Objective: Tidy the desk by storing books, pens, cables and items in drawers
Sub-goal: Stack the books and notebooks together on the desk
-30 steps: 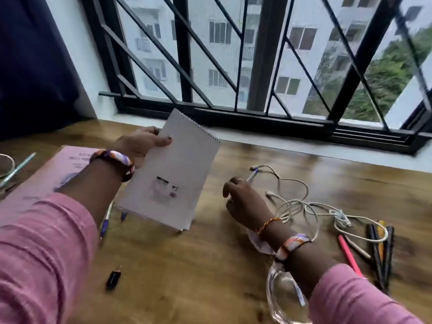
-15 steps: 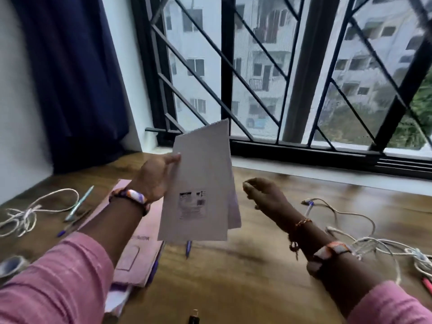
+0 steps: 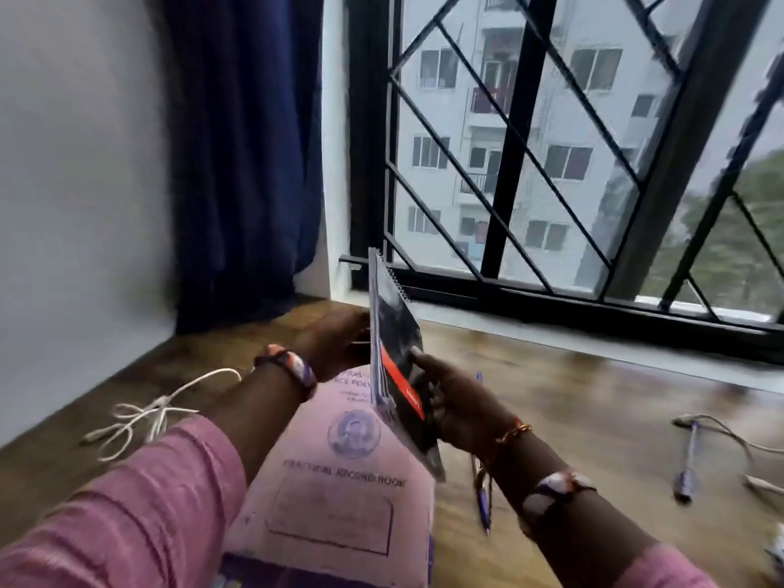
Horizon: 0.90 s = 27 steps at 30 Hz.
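Spiral notebook (image 3: 399, 358): held upright, edge-on, above the pink record book (image 3: 339, 481); black cover with a red stripe faces right.
Left hand (image 3: 335, 348): behind the notebook's left face, fingers mostly hidden; seemingly gripping it, though cannot tell for sure.
Right hand (image 3: 456, 403): fingers curled round the notebook's lower right edge, fingertip pressed on the cover.
Record book: flat on the wooden desk (image 3: 594, 418), under both forearms.
White cable (image 3: 148, 413): left of the record book.
Blue pen (image 3: 483, 498): just right of the record book.
Second pen (image 3: 687, 460): farther right, beside another cable (image 3: 729, 439).
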Available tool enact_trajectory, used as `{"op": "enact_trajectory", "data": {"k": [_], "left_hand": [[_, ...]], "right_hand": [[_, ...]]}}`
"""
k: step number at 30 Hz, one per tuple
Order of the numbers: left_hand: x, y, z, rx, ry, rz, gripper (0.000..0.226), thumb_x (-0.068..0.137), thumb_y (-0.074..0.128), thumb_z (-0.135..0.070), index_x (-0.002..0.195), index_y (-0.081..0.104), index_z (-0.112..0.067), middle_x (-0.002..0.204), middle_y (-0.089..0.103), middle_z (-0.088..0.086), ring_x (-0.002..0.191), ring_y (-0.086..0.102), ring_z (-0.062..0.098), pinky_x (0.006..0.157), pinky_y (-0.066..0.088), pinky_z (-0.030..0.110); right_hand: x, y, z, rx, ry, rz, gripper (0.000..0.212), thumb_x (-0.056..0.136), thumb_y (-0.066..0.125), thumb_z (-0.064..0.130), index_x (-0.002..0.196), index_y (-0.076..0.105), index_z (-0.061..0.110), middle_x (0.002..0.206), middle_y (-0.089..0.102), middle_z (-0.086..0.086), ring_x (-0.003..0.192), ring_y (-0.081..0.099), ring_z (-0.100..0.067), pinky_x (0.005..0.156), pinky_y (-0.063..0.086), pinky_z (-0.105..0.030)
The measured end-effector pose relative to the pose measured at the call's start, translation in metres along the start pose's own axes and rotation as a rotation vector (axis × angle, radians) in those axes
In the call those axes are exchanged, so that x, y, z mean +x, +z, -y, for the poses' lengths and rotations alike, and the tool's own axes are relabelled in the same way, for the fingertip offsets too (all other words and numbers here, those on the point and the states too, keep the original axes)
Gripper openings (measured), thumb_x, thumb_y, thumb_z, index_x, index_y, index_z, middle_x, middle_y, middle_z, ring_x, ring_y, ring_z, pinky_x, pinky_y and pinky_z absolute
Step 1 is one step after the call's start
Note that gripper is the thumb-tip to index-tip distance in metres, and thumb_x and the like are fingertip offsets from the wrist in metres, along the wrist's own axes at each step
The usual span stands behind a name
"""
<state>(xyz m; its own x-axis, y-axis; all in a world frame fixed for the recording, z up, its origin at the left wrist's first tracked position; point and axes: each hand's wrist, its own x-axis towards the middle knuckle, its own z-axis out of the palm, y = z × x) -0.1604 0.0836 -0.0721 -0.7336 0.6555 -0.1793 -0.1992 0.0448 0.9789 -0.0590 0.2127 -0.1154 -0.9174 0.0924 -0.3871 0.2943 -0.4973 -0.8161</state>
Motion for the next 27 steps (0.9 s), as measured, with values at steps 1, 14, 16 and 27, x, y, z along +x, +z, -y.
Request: {"op": "enact_trajectory", "data": {"k": [1,14,16,27], "left_hand": [[-0.004,-0.008,0.000,-0.056,-0.015,0.033,0.013,0.085,0.054,-0.011,0.088,0.062,-0.001,0.085,0.064,0.016,0.068,0.066,0.019,0.058,0.056,0.023],[0.002,-0.090,0.065,0.648,-0.242,-0.393,0.024,0.085,0.058,-0.003,0.063,0.055,-0.012,0.074,0.061,0.014,0.075,0.060,0.029,0.061,0.044,0.027],[0.004,-0.092,0.073,0.757,-0.243,-0.439,0.009,0.082,0.062,-0.005,0.080,0.068,0.001,0.097,0.068,0.024,0.098,0.064,0.035,0.074,0.050,0.035],[0.008,-0.088,0.084,1.064,-0.163,-0.532,0.020,0.080,0.056,-0.011,0.091,0.066,0.002,0.104,0.067,0.021,0.100,0.062,0.035,0.079,0.047,0.033]], "right_hand": [[0.009,0.004,-0.001,0.014,0.004,-0.065,0.026,0.091,0.055,0.028,0.070,0.058,0.013,0.045,0.057,0.000,0.035,0.055,-0.010,0.044,0.046,-0.021],[0.031,0.030,-0.029,-0.517,0.024,-0.177,0.018,0.091,0.046,-0.005,0.075,0.052,0.002,0.056,0.056,-0.006,0.040,0.056,-0.011,0.037,0.044,-0.018],[0.033,0.034,-0.035,-0.618,0.029,-0.165,0.009,0.091,0.048,-0.002,0.092,0.057,0.000,0.074,0.058,-0.011,0.057,0.059,-0.019,0.043,0.050,-0.022],[0.040,0.044,-0.036,-1.476,-0.159,-0.253,0.008,0.088,0.058,0.017,0.085,0.058,0.009,0.108,0.066,-0.023,0.099,0.063,-0.037,0.084,0.052,-0.038]]}}
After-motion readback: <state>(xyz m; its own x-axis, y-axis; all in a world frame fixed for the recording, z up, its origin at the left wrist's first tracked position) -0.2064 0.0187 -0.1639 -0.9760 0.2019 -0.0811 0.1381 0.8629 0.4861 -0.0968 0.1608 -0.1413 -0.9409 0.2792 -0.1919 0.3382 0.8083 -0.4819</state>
